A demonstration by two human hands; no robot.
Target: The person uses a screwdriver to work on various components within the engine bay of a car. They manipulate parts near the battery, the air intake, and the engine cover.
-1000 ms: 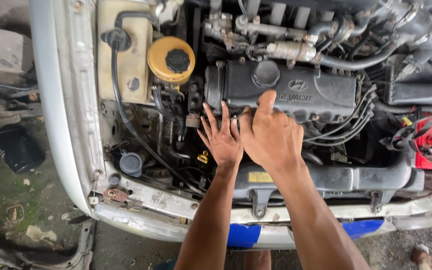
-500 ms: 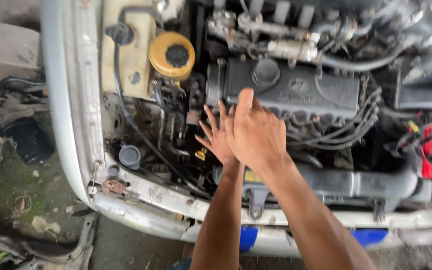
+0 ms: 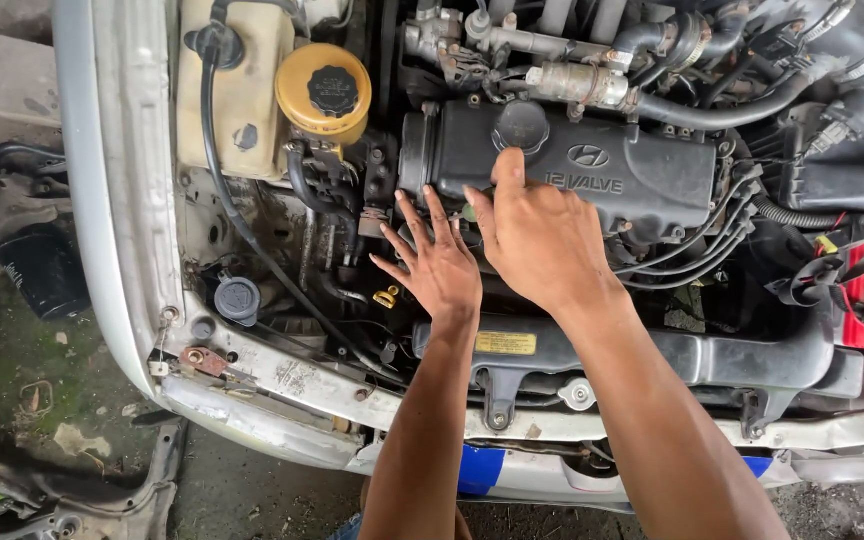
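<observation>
head view | left hand [image 3: 437,268] spread flat, empty, laid at the near left edge of the valve cover [image 3: 592,170] | right hand [image 3: 540,232] open, thumb on the cover top, nothing gripped | cover seated on the engine, long axis left-right, oil cap [image 3: 520,126] on | nothing seen loosened; removal not begun, it is judged

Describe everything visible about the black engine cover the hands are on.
The black engine cover is a long, dull, dusty casting, metal or plastic by its look, lying crosswise in the open bay. A round black filler cap sits on its top near the left end, and bolts line its edges. Black leads curve away from its right end. The right hand rests on its front edge, thumb up beside the cap; the left hand, fingers spread, lies just below its left corner.
</observation>
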